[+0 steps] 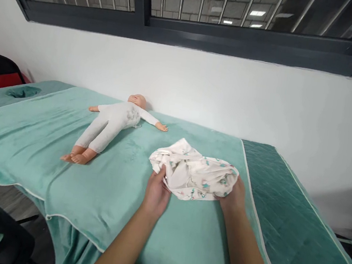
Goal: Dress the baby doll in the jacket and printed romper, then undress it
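While the left hand (pixel 157 192) pinches the near left edge of a bunched, printed white cloth (pixel 203 173), thumb on top and the other fingers mostly hidden, the right hand (pixel 234 196) grips the opposite end, though how its fingertips close cannot be told. The cloth is over the near right part of a pale green blanket (pixel 113 202); whether its underside touches is unclear. Its folds look loose and tangled, so one slackened hand could let an end drop, and uneven tugging might twist the bundle tighter. Toward the body the blanket's front edge falls away, and anything let go there could slip off; white piping (pixel 249 170) marks its right border, just beside the right hand. Leftward there is more room, narrowed farther back by the outstretched arm of a doll (pixel 112 121), beyond which a white wall (pixel 217 94) limits reach beneath the dark window frame (pixel 240 44)
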Demonstrator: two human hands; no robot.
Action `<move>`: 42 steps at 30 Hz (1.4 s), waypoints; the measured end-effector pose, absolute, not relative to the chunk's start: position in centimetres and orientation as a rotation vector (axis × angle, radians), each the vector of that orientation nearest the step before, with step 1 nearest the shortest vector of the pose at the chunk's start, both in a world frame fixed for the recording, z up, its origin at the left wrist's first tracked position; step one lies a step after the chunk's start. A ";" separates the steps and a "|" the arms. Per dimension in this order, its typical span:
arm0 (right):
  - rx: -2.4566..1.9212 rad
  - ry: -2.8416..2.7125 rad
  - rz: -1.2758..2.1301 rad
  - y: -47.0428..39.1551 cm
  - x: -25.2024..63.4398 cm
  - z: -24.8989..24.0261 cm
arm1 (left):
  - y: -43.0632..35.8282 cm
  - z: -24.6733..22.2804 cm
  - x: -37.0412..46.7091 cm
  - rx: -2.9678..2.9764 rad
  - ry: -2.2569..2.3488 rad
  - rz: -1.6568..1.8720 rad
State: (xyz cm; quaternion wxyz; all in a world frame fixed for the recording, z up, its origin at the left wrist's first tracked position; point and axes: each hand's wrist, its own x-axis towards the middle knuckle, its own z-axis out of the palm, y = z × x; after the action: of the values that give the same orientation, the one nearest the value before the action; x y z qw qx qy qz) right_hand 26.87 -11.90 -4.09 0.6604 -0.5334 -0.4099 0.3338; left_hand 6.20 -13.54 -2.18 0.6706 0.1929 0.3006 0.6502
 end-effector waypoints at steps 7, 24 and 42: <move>-1.172 -0.998 0.487 -12.0 27.5 -3.1 | -13.5 -1.6 5.8 0.415 0.645 1.429; -1.542 -1.078 -0.006 -17.1 31.1 2.9 | -13.8 -1.9 6.1 0.562 0.628 1.410; -1.422 -1.895 0.044 -20.1 30.2 8.6 | -11.2 13.1 -0.2 1.909 0.907 0.570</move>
State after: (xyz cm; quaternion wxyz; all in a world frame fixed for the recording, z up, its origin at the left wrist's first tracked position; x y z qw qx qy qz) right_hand 30.18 -20.12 8.58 0.3766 -0.5560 -0.7408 0.0173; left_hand -0.17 -11.22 13.05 0.4584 0.7751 0.3684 0.2312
